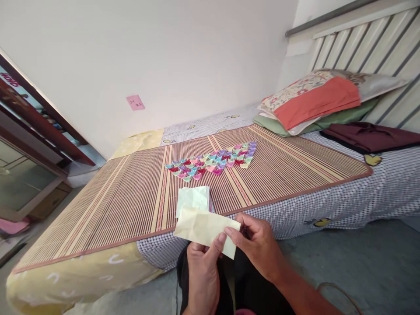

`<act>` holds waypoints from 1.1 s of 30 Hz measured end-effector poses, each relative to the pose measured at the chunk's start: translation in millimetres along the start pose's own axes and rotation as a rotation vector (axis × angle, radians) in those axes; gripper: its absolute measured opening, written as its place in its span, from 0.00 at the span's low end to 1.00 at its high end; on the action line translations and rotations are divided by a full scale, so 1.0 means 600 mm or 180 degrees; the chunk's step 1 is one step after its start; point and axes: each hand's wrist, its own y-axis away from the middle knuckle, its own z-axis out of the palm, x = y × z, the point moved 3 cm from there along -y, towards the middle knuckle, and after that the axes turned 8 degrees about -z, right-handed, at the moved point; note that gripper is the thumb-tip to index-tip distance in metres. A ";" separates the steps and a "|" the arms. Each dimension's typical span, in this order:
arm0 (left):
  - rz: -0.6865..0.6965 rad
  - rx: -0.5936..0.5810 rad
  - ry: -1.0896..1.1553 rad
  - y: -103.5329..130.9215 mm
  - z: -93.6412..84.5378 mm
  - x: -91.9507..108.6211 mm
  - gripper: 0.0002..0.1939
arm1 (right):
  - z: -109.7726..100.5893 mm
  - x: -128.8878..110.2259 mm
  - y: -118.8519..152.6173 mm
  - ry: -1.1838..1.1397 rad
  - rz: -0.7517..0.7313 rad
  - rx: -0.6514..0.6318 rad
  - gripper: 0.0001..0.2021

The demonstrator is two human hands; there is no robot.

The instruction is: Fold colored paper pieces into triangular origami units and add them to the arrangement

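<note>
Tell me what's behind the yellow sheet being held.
Behind the yellow sheet: a paper stack, pale green on top, coloured edges at right, on the striped mat. Covered: the stack's near part and some of the left hand's fingers.

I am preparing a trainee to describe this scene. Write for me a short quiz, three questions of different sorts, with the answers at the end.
1. The left hand and right hand hold:
a) a pen
b) yellow paper
c) scissors

2. True or false: the folded shapes lie on the mat.

3. Fill in: the note on the wall is ____.

Key: 1 b; 2 true; 3 pink.
</note>
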 end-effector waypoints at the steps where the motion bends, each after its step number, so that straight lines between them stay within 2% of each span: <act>1: 0.0015 0.0020 -0.0030 0.000 -0.002 0.000 0.23 | 0.000 -0.002 0.000 0.0014 -0.0019 -0.0040 0.20; 8: -0.0078 0.0028 0.0263 -0.002 0.003 0.000 0.22 | 0.007 -0.015 -0.002 -0.0105 -0.0125 -0.0438 0.16; 14: -0.0181 0.0027 0.0448 -0.002 0.006 -0.001 0.27 | 0.010 -0.021 -0.005 -0.0233 -0.0129 -0.0539 0.14; 19: -0.0377 -0.0216 0.0631 -0.004 -0.004 -0.005 0.28 | 0.007 -0.019 -0.004 -0.0836 0.0149 -0.0852 0.13; 21: -0.0307 -0.0206 0.0521 -0.004 -0.008 -0.005 0.27 | 0.007 -0.017 -0.003 -0.1076 0.0264 -0.0959 0.13; 23: -0.0095 -0.0049 0.0233 -0.001 -0.012 -0.004 0.26 | 0.007 -0.015 -0.002 -0.1137 0.0301 -0.0977 0.13; 26: 0.0265 0.0382 -0.0334 0.005 -0.024 -0.004 0.24 | 0.006 -0.013 -0.002 -0.0997 0.0273 -0.0897 0.15; 28: 0.0362 0.0570 -0.0645 0.009 -0.031 -0.008 0.23 | 0.006 -0.013 -0.002 -0.0879 0.0214 -0.0858 0.16; 33: 0.0376 0.0722 -0.0653 0.011 -0.037 -0.015 0.25 | 0.008 -0.020 0.000 -0.0291 -0.0113 -0.0802 0.16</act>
